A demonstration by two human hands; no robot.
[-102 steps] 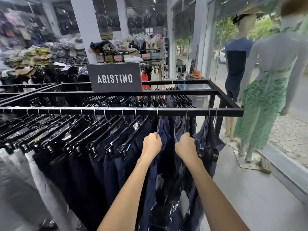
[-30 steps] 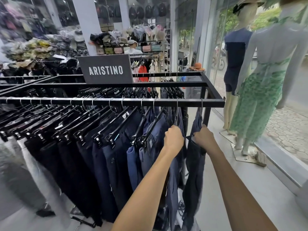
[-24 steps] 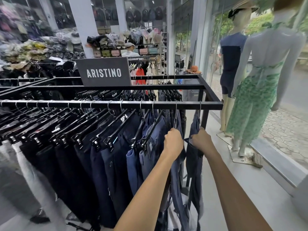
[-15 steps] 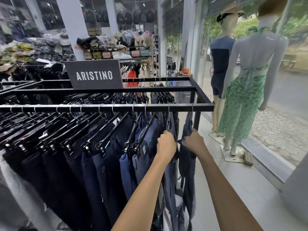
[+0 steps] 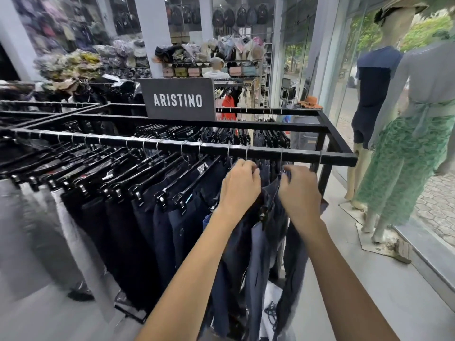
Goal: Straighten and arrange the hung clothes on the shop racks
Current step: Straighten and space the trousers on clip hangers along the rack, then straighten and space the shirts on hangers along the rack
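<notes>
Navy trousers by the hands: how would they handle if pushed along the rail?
Trousers likely floppy: they hang in limp folds below the hanger. Probably slide easily, since a thin wire hook rides the flat rail. May swing, held only at the waistband.

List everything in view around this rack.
Rack: one, black, centre.
Sign: one, dark grey, reads ARISTINO, atop the rack.
Navy trousers: many, on black clip hangers, front rail.
Grey trousers: a few, rail's far left.
Navy-dressed mannequin: one, right, by the window.
Green-skirted mannequin: one, nearer, right.
Backpacks: several, dark, back wall.
Left hand: one, grips navy trousers under the rail.
Right hand: one, grips navy trousers beside it.
</notes>
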